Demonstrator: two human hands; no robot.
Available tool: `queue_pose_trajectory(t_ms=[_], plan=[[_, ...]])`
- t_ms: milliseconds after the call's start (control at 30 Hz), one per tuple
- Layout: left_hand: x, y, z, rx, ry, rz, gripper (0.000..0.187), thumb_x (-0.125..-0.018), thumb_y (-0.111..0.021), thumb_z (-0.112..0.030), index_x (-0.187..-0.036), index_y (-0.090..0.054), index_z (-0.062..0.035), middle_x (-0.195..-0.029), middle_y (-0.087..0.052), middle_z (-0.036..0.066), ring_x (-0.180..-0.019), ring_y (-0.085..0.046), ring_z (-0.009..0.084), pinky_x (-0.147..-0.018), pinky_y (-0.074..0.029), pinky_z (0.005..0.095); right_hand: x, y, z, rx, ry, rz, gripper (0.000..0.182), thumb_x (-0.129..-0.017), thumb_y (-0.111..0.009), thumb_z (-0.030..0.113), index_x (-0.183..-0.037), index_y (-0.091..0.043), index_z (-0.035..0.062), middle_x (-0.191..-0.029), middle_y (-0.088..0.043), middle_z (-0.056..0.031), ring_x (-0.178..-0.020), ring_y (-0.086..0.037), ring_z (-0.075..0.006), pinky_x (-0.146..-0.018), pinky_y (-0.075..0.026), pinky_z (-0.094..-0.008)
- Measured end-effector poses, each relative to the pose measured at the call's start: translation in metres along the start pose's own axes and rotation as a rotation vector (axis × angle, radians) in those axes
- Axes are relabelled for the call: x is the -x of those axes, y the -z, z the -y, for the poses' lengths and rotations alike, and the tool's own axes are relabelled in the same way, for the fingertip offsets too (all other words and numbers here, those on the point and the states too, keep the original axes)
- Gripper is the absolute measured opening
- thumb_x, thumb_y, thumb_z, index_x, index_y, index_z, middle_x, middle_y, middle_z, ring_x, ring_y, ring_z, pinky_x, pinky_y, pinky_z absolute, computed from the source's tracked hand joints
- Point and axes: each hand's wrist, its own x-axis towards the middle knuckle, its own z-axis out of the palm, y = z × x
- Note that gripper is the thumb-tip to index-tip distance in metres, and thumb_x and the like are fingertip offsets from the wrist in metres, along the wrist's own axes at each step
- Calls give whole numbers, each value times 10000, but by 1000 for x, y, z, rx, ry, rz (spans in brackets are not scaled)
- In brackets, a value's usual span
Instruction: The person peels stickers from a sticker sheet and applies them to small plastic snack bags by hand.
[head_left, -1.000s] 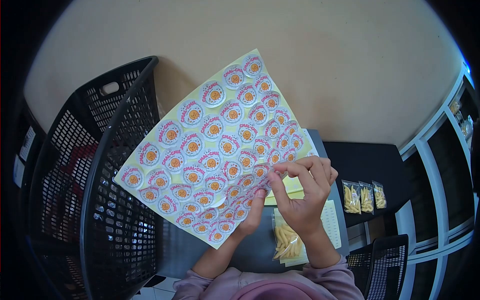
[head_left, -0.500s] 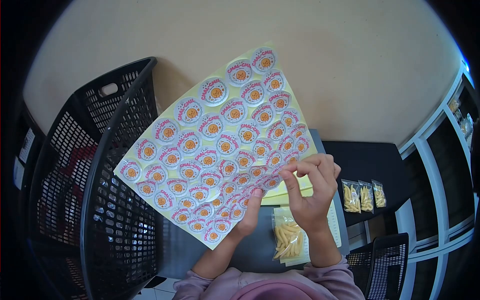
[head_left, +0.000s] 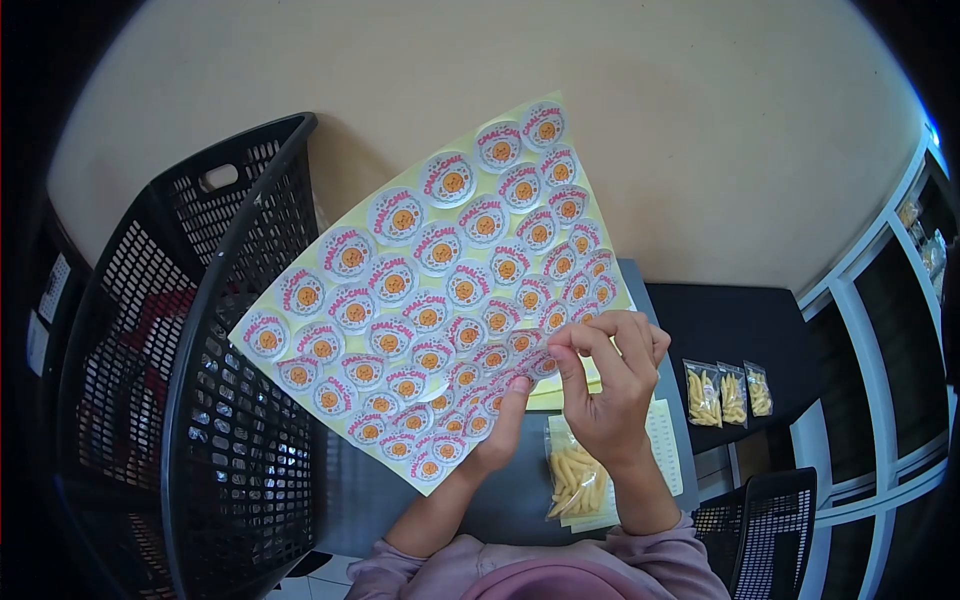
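Note:
A pale yellow sheet of round stickers [head_left: 440, 250], printed with pink lettering and an orange figure, is held up at a slant before me. My left hand [head_left: 500, 430] grips its lower edge, thumb on the printed face and fingers hidden behind. At the lower right edge my right hand [head_left: 612, 385] is closed, thumb and index fingertip pinched at a round sticker [head_left: 545, 364]; how far that sticker is lifted I cannot make out. Below my right hand, a clear bag of pale yellow finger-shaped snacks [head_left: 574, 475] lies on a printed paper [head_left: 664, 445].
A tall black plastic basket [head_left: 200, 330] with shiny packs inside stands at the left. Three small snack bags [head_left: 731, 393] lie in a row on a black surface [head_left: 735, 325] at the right. Beyond are a pale metal rack [head_left: 860, 270] and a smaller black basket [head_left: 775, 520].
My right hand has shifted slightly left and down along the sheet's edge. The sheet has tilted a little, its top corner moving right. My left hand keeps its hold.

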Motion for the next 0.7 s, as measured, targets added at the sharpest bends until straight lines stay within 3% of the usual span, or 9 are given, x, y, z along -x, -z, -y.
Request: queue_pose_trajectory(t_ms=[233,433,567,700], plan=[[0,-3,5,128,29,-35,338,-804,-505,-56,-1139,-470,-26,-1112,-538,95,-1023,-502,208,-866,-382,317,1,-1,-7,-38,-18,19,94,-690,-641,101,-754,-575,79,-714,-506,-8,-680,-465,-164,-647,-262,-299],[4,-4,10,98,24,-116,297,-811,-457,-38,-1101,-480,20,-1078,-530,113,-1011,-483,211,-880,-357,329,2,5,-11,-14,-44,1,84,-713,-634,105,-751,-569,67,-706,-496,-16,-674,-460,-172,-650,-262,-298],[1,-2,9,-15,-35,-82,290,-799,-513,-72,-1083,-517,-10,-1049,-571,117,-960,-533,233,-840,-395,341,3,13,-13,16,-47,-9,61,-732,-612,92,-743,-561,61,-706,-492,-27,-674,-457,-174,-650,-263,-300],[-1,-4,5,36,-21,-115,272,-803,-506,-63,-1067,-525,0,-1023,-581,120,-939,-540,233,-826,-401,340,12,26,-16,-175,-196,-2,56,-766,-556,82,-723,-541,50,-694,-480,-45,-671,-455,-169,-660,-275,-298]])
